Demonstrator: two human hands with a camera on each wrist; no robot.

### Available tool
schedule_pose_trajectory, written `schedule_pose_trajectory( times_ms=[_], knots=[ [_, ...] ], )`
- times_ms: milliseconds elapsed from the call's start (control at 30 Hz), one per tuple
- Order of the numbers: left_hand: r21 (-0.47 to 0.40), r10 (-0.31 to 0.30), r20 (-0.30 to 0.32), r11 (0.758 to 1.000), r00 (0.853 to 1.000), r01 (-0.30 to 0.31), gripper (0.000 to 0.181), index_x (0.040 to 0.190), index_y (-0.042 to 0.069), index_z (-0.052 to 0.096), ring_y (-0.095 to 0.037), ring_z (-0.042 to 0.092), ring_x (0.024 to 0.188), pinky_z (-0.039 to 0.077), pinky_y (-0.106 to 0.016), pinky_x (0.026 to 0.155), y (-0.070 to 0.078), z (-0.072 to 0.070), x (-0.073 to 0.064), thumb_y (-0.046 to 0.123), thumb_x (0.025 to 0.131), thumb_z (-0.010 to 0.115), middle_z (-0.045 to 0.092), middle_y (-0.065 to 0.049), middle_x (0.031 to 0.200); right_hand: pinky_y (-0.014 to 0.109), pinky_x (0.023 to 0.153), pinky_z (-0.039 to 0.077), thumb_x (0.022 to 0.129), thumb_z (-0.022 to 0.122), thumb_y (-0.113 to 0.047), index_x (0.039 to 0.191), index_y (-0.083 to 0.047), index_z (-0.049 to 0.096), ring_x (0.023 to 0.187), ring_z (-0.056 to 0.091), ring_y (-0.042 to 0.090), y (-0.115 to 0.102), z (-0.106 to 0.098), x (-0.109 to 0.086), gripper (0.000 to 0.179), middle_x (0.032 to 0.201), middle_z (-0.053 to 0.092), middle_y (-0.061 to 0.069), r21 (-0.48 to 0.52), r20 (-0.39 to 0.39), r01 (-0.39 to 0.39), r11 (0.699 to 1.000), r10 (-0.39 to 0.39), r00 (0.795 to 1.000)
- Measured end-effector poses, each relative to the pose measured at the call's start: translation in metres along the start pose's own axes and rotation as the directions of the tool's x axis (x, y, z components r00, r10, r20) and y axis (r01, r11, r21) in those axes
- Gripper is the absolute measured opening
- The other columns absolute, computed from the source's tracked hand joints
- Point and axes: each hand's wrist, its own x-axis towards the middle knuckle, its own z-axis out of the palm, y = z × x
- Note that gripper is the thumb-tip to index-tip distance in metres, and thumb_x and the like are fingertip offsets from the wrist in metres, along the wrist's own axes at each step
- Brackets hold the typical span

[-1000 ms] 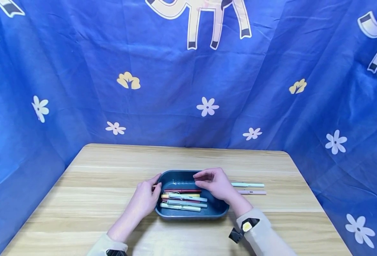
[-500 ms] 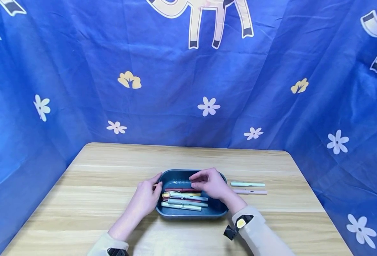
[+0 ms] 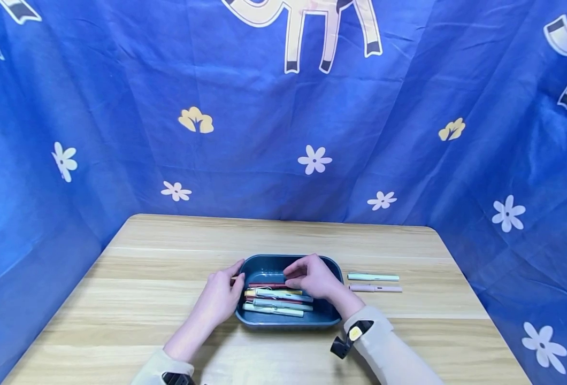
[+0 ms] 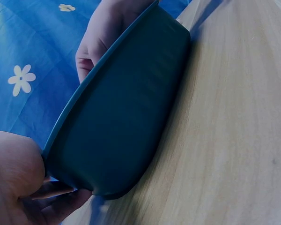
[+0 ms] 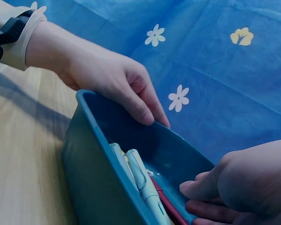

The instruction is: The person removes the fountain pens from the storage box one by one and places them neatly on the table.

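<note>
A dark teal bin [image 3: 288, 323] stands on the table with several capped pens inside. My left hand [image 3: 218, 294] grips its left end, thumb over the rim and fingers outside, also seen on the left hand [image 5: 103, 70] in the right wrist view. My right hand [image 3: 314, 278] reaches inside over the right half, thumb and fingers apart and close to a dark red pen [image 5: 165, 199]. Nothing shows between those fingers. A light blue pen [image 3: 278, 294], a grey-blue pen [image 3: 283, 305] and a pale green pen [image 3: 274, 310] lie in front of the red one.
Right of the bin, a mint pen [image 3: 373, 277] and a lilac pen [image 3: 376, 288] lie side by side on the wooden table [image 3: 168, 256]. A blue printed curtain [image 3: 245, 160] encloses the back and sides.
My right hand has moved a little left inside the bin, uncovering the left ends of the mint and lilac pens. The left hand keeps its grip on the bin.
</note>
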Motion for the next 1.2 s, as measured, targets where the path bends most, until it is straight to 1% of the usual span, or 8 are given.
schedule_pose_trajectory(
  times_ms=[300,400,567,767,967,1100,1200],
  knots=[
    [0.002,-0.005,0.004,1.000,1.000,0.005,0.046,0.150,-0.006,0.055,-0.036,0.065,0.126,0.050,-0.054,0.106,0.0000,-0.0002,0.0000,0.014,0.108,0.059,0.064,-0.028,0.138,0.031,0.081,0.061,0.087,0.083,0.005,0.106,0.003,0.080,0.087,0.073,0.013,0.0010,0.0058,0.0024,0.019,0.097,0.079,0.008,-0.140,0.005,-0.032,0.990,0.033,0.999],
    [-0.002,-0.006,0.002,1.000,1.000,0.006,0.046,0.150,-0.006,0.055,-0.036,0.065,0.125,0.050,-0.054,0.106,-0.0001,-0.0001,0.0000,0.014,0.108,0.059,0.064,-0.028,0.137,0.030,0.080,0.060,0.087,0.083,0.004,0.105,0.002,0.080,0.085,0.072,0.011,0.0003,0.0074,0.0025,0.018,0.095,0.078,0.006,-0.193,0.012,-0.041,0.980,0.044,0.999],
    [-0.001,-0.007,0.003,1.000,1.000,0.007,0.046,0.149,-0.006,0.055,-0.036,0.064,0.126,0.050,-0.055,0.106,-0.0003,-0.0001,-0.0002,0.014,0.108,0.059,0.063,-0.028,0.138,0.030,0.076,0.058,0.088,0.083,0.002,0.102,-0.001,0.080,0.080,0.066,0.009,-0.0009,0.0083,0.0019,0.015,0.090,0.075,0.002,-0.270,0.022,-0.026,0.963,0.034,0.999],
    [-0.001,-0.009,0.002,1.000,1.000,0.009,0.046,0.149,-0.006,0.055,-0.036,0.064,0.126,0.050,-0.055,0.106,-0.0002,-0.0003,-0.0009,0.014,0.108,0.058,0.063,-0.028,0.139,0.029,0.074,0.057,0.088,0.079,0.007,0.099,0.000,0.078,0.077,0.064,0.009,-0.0031,0.0088,0.0013,0.013,0.087,0.073,0.002,-0.270,0.046,-0.006,0.963,0.020,0.999],
    [-0.012,-0.010,0.007,1.000,1.000,0.010,0.046,0.150,-0.006,0.055,-0.035,0.066,0.124,0.051,-0.053,0.104,0.0001,0.0001,-0.0015,0.013,0.108,0.058,0.064,-0.029,0.137,0.027,0.076,0.056,0.089,0.072,0.012,0.100,-0.002,0.076,0.079,0.064,0.009,-0.0030,0.0091,0.0019,0.019,0.086,0.070,-0.001,-0.278,0.054,-0.009,0.960,0.025,0.998],
    [-0.013,-0.013,0.008,1.000,1.000,0.013,0.046,0.150,-0.006,0.055,-0.034,0.066,0.124,0.052,-0.054,0.104,0.0000,-0.0001,-0.0016,0.013,0.108,0.058,0.063,-0.029,0.138,0.028,0.077,0.056,0.093,0.069,0.010,0.099,-0.005,0.075,0.082,0.064,0.009,-0.0029,0.0089,0.0019,0.017,0.088,0.069,-0.003,-0.297,0.048,0.001,0.955,0.013,0.999],
    [-0.010,-0.012,0.008,1.000,1.000,0.012,0.046,0.150,-0.006,0.055,-0.034,0.065,0.125,0.051,-0.054,0.105,-0.0002,-0.0003,-0.0013,0.014,0.108,0.057,0.063,-0.028,0.139,0.029,0.078,0.056,0.095,0.069,0.007,0.099,-0.006,0.073,0.083,0.064,0.009,-0.0038,0.0074,0.0012,0.014,0.088,0.069,-0.003,-0.303,0.035,0.022,0.953,-0.012,0.999]
  ],
)
